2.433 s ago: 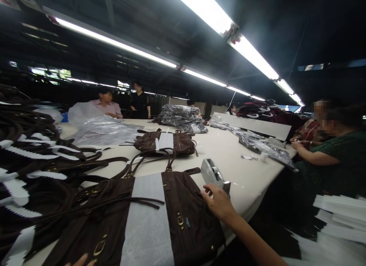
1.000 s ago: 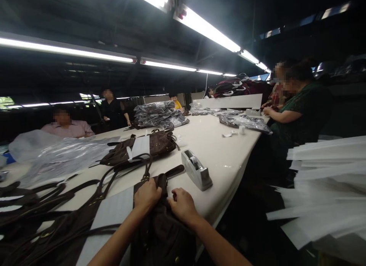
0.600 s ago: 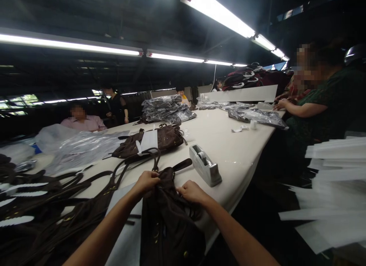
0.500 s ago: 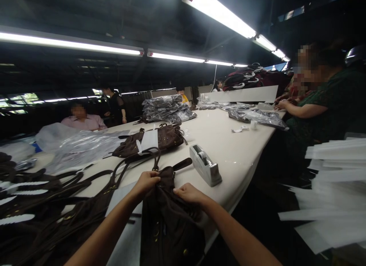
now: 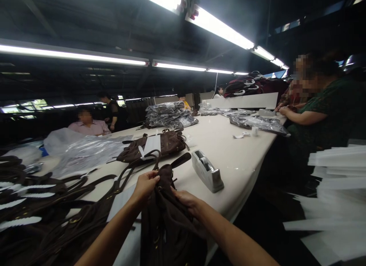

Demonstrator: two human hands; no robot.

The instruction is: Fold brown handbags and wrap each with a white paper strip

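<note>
A dark brown fabric handbag with brass-coloured fittings lies at the near edge of the table, below me. My left hand pinches its upper edge, close to where a strap joins. On the bag's right side, my right hand grips the cloth, its fingers partly hidden behind the fabric. White sheets show under and beside the bag. Just beyond lies another brown handbag wrapped with a white paper band. A grey tape dispenser stands to the right of my hands.
More brown bags with white-wrapped handles pile up at left, near clear plastic bags. Plastic-wrapped bags are stacked farther back. White paper strips hang at right, beyond the table's edge. Co-workers stand at right; others are behind the table.
My right hand has shifted slightly left and down along the bag, its fingers going further behind the cloth. My left hand keeps its pinch. The camera view has tilted a little.
</note>
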